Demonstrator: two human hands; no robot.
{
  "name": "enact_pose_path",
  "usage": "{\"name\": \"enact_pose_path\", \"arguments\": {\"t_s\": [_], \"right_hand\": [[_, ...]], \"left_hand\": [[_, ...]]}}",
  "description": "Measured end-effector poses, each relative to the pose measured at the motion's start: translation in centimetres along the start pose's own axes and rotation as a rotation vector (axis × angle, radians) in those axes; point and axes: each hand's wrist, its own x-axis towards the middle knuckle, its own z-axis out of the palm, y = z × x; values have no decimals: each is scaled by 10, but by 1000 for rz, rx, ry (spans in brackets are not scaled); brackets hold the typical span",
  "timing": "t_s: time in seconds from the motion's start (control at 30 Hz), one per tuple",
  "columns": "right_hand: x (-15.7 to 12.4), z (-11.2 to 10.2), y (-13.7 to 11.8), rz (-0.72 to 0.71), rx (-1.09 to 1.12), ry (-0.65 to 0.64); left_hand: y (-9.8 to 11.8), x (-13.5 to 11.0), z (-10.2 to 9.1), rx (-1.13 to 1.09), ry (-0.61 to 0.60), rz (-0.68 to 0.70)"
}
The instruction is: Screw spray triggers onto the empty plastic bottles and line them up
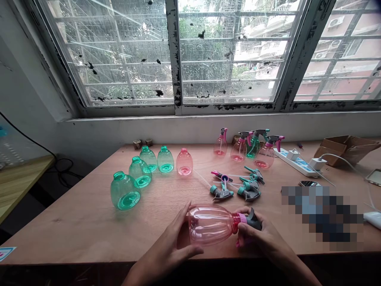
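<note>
Lying on its side at the near edge of the desk (74,222), a pink spray bottle (211,224) is held with its base towards 9 o'clock and its neck towards 3. Its pink collar and grey head are gripped by the right hand (264,234), whose thumb and fingers are curled closed around that end. The base is cupped by the left hand (174,242), half open, with the thumb spread apart below the fingers; how firmly the plastic is pressed there cannot be told. With the held bottle taken as the clock's centre, four green bottles (125,192) without heads are stood at 10 to 11 o'clock, and a headless pink bottle (184,162) is seen at 11. Loose heads (249,191) are scattered close by at 1 o'clock, some with thin tubes attached. Beyond them, in the same direction, four bottles fitted with heads (264,157) are stood upright, three pink and one green. A white power strip (297,163) is placed at 2 o'clock, with plugs inserted, and an open carton (342,153) is set just past it. At 12 o'clock, the wall is filled by a barred window (232,51).
</note>
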Motion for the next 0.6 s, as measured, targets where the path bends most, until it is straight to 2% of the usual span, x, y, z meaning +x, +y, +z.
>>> {"name": "enact_pose_path", "arguments": {"t_s": [0.2, 0.6], "right_hand": [[-1, 1, -1, -11, 12, 8], [1, 0, 2, -15, 2, 15]], "left_hand": [[-10, 3, 2, -16, -2, 64], [0, 0, 0, 37, -14, -25]]}}
